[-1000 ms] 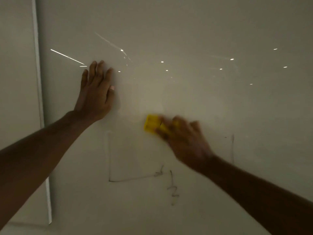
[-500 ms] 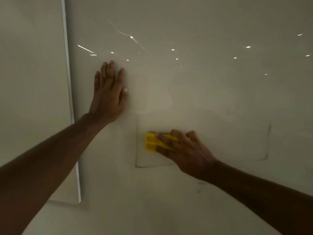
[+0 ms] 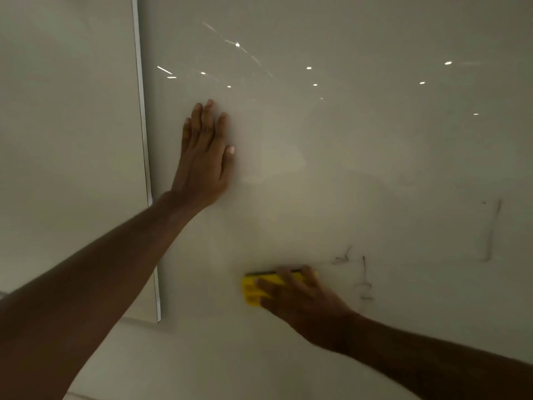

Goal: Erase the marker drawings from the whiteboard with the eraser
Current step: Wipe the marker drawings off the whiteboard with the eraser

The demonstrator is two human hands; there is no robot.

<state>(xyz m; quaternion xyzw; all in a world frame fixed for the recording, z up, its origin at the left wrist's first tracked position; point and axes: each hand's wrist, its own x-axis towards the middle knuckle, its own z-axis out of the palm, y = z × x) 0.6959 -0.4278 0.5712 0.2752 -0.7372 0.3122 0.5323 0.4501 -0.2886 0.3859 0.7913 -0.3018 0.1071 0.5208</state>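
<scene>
Far left, the whiteboard's pale frame edge [image 3: 143, 157] runs down the shot, and just right of it the left hand [image 3: 203, 160] lies flat on the whiteboard [image 3: 360, 145], fingers straight and close together, thumb out to the side — bracing, holding nothing. Moving right and lower, here's the yellow eraser [image 3: 255, 287], pressed face-on against the board, a dark strip showing along its top edge. The right hand [image 3: 300, 298] covers most of it, fingers laid over the back and curled round the block, pinning it to the surface. It looks a light, stiff little block with a softer wiping face; the glossy board should let it glide, so the sensible hold is across the back with even pressure, I'd say. Just right of the hand, faint marker scribbles [image 3: 364, 274] are still on the board — too thin to read as letters or figures. Further right again, a dim angled line [image 3: 490, 232], like the corner of a box. No brand or label can be read on the eraser.
</scene>
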